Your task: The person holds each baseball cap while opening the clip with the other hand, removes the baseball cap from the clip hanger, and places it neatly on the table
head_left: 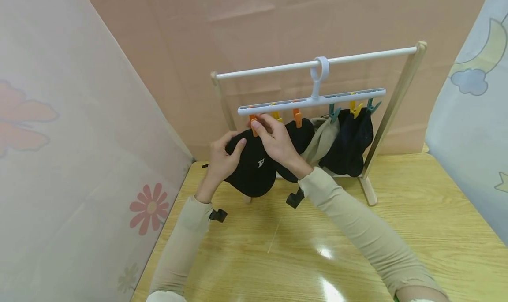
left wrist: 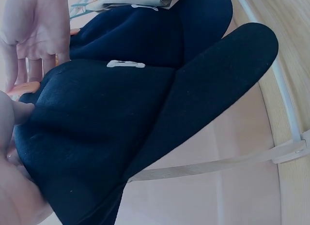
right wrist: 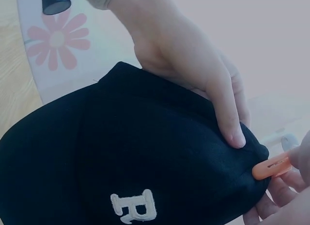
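A black cap point(head_left: 249, 172) with a pale letter on its front hangs at the left end of the light-blue clip hanger point(head_left: 283, 105). My left hand point(head_left: 223, 160) grips the cap's side, its thumb on the outside of the crown in the right wrist view. With thumb and fingers my right hand point(head_left: 281, 145) pinches an orange clip point(right wrist: 271, 167), whose tip overlaps the crown's top edge. Behind this cap another dark cap point(left wrist: 131, 36) hangs close by, under a second orange clip point(head_left: 297, 119).
Farther right hang a beige cap point(head_left: 323, 139) and a dark cap point(head_left: 347, 143), held by green and yellow clips. The hanger hooks over the white rod point(head_left: 270, 71) of a wooden stand point(head_left: 397, 103) on the wood-grain table point(head_left: 254, 253). A flowered wall point(head_left: 99, 169) rises at left.
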Available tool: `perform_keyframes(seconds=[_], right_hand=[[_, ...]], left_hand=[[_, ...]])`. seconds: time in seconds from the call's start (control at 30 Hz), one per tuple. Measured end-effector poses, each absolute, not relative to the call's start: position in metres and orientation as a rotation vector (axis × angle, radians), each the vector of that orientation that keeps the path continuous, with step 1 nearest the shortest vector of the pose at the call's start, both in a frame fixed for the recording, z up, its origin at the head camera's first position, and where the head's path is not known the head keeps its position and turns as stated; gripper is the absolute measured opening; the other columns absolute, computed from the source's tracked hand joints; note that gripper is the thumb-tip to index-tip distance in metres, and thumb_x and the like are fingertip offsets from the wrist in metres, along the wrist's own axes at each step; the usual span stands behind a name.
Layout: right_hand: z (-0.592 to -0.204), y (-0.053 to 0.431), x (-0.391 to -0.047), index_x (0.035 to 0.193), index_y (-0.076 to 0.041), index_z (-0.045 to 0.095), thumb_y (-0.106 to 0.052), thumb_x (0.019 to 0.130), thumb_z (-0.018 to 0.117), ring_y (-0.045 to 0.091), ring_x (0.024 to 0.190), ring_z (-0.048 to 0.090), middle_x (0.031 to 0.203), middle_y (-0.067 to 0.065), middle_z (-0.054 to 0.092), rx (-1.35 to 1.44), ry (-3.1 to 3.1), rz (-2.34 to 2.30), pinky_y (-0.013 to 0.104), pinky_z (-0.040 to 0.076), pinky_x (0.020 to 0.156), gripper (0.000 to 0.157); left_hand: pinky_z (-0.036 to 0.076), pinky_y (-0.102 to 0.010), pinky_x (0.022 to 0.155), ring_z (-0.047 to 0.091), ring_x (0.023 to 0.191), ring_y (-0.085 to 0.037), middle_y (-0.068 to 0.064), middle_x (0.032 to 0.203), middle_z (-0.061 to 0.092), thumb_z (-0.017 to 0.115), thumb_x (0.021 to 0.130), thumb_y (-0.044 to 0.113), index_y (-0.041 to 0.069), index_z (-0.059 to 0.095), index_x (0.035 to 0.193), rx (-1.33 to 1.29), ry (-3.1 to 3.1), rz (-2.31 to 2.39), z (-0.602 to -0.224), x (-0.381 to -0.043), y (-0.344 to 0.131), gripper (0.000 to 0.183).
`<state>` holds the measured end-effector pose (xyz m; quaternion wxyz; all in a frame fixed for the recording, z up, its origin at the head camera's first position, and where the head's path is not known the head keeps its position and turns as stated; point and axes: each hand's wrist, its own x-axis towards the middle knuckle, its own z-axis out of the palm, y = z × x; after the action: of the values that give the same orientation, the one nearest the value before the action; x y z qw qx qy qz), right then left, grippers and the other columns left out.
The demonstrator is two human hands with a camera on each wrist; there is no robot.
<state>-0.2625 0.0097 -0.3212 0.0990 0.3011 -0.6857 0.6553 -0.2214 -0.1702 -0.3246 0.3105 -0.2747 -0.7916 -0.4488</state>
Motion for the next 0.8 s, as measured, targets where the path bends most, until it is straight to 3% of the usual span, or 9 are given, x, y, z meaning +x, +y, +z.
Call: perform_keyframes(seconds=[0.13, 0.33, 0.47, 0.6, 0.7, 0.8], right_hand=[[-0.32, 0.011, -0.262, 0.143, 0.0, 0.062, -0.018, 0.114, 0.053, 0.029, 0.126, 0.066, 0.132, 0.025, 0.07, 0.857, -2.034, 1.992, 0.043, 0.051, 0.111, 0.035], [-0.318, 0.011, -0.26, 0.145, -0.001, 0.064, -0.018, 0.112, 0.057, 0.028, 0.127, 0.067, 0.13, 0.02, 0.073, 0.811, -2.027, 2.048, 0.044, 0.049, 0.116, 0.037], [-0.318, 0.01, -0.259, 0.144, 0.002, 0.064, -0.016, 0.111, 0.059, 0.03, 0.127, 0.068, 0.128, 0.022, 0.074, 0.776, -1.995, 2.076, 0.043, 0.048, 0.118, 0.038], [-0.318, 0.009, -0.258, 0.141, 0.004, 0.066, -0.014, 0.11, 0.061, 0.03, 0.125, 0.069, 0.125, 0.024, 0.075, 0.731, -1.954, 2.107, 0.041, 0.051, 0.115, 0.036], [-0.316, 0.008, -0.257, 0.138, 0.002, 0.069, -0.014, 0.109, 0.063, 0.027, 0.122, 0.071, 0.123, 0.024, 0.076, 0.702, -1.942, 2.116, 0.039, 0.053, 0.112, 0.034], [-0.315, 0.006, -0.256, 0.137, 0.0, 0.071, -0.014, 0.108, 0.064, 0.025, 0.121, 0.071, 0.122, 0.022, 0.077, 0.689, -1.939, 2.126, 0.039, 0.053, 0.111, 0.033]], left_hand=[[0.059, -0.044, 0.075, 0.074, 0.083, -0.042, -0.028, 0.097, 0.076, 0.07, 0.096, -0.011, -0.014, 0.072, 0.106, -0.722, -2.064, -1.192, -0.326, -0.222, -0.168, 0.01], [0.056, -0.023, 0.078, 0.075, 0.085, -0.045, -0.031, 0.098, 0.076, 0.069, 0.096, -0.013, -0.016, 0.072, 0.106, -0.744, -2.024, -1.232, -0.326, -0.22, -0.167, 0.011], [0.058, -0.025, 0.081, 0.077, 0.088, -0.042, -0.028, 0.101, 0.077, 0.07, 0.098, -0.009, -0.013, 0.073, 0.108, -0.754, -2.021, -1.237, -0.332, -0.227, -0.17, 0.011], [0.061, -0.036, 0.078, 0.078, 0.087, -0.038, -0.025, 0.1, 0.078, 0.072, 0.098, -0.006, -0.009, 0.074, 0.108, -0.748, -2.022, -1.219, -0.344, -0.24, -0.174, 0.011], [0.061, -0.035, 0.076, 0.076, 0.084, -0.042, -0.028, 0.098, 0.077, 0.071, 0.097, -0.01, -0.013, 0.073, 0.106, -0.745, -2.015, -1.218, -0.338, -0.233, -0.171, 0.01], [0.058, -0.025, 0.077, 0.075, 0.083, -0.044, -0.03, 0.097, 0.076, 0.069, 0.096, -0.012, -0.015, 0.072, 0.105, -0.745, -2.007, -1.23, -0.328, -0.222, -0.167, 0.01]])
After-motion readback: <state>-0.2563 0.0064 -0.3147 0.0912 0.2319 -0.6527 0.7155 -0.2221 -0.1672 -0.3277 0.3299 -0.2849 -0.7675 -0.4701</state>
